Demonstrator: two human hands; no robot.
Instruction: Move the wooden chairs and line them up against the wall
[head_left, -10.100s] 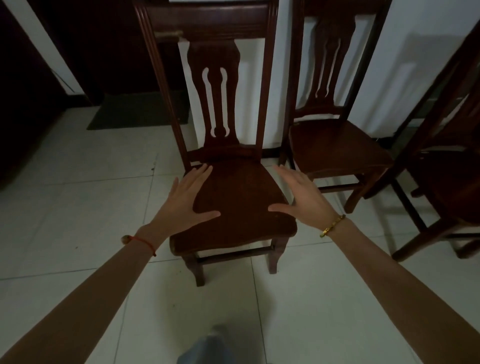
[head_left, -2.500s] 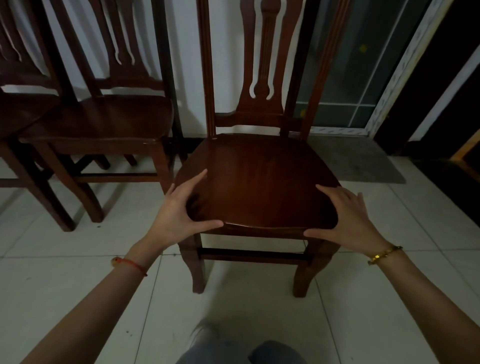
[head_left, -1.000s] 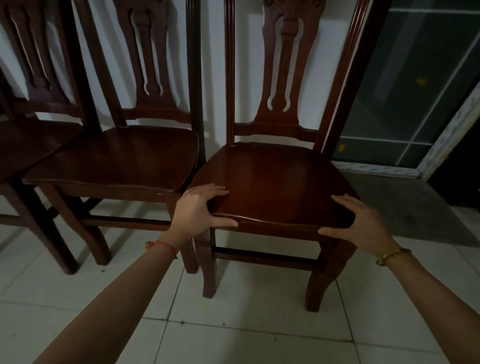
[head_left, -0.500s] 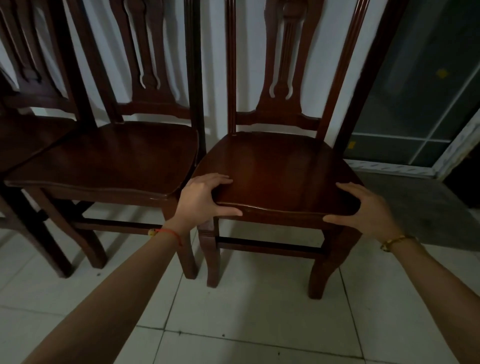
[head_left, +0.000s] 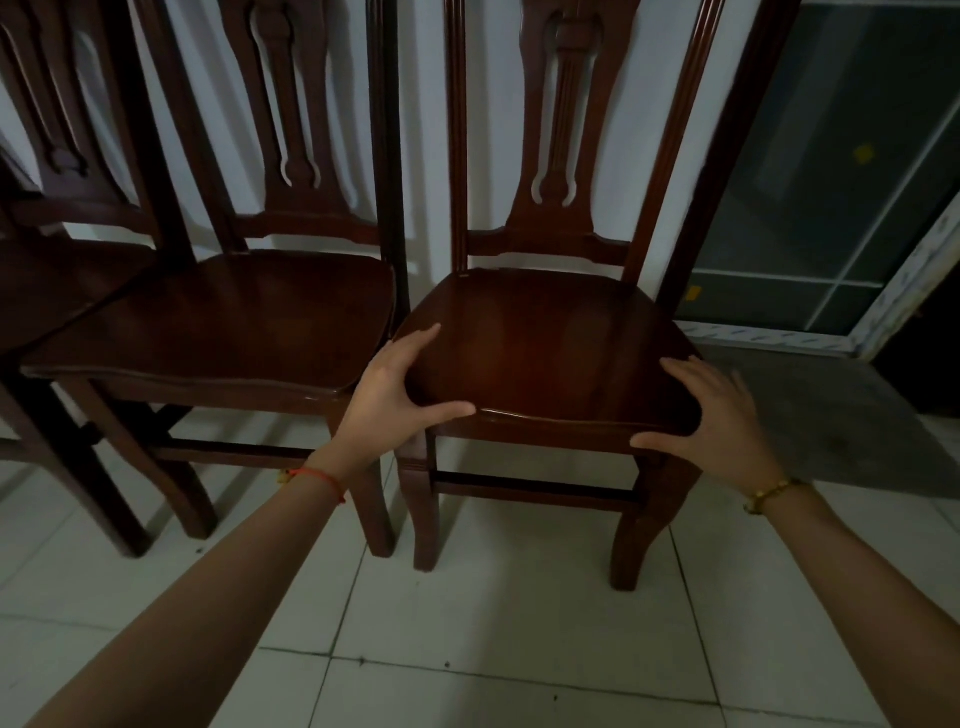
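A dark wooden chair (head_left: 540, 338) stands in front of me with its back against the white wall (head_left: 421, 130). My left hand (head_left: 395, 389) grips the seat's front left corner, thumb along the front edge. My right hand (head_left: 717, 410) grips the front right corner. A second wooden chair (head_left: 234, 322) stands right beside it on the left, seats almost touching. A third chair (head_left: 47, 280) shows partly at the far left edge.
A glass door with a pale frame (head_left: 831, 208) is to the right of the chairs, with a grey mat (head_left: 841, 415) in front of it. White floor tiles (head_left: 519, 649) stretch toward me.
The chair in my hands has slid closer to the wall and to the neighbouring chair; its legs now stand almost against that chair's leg. Both hands keep their hold on the seat corners.
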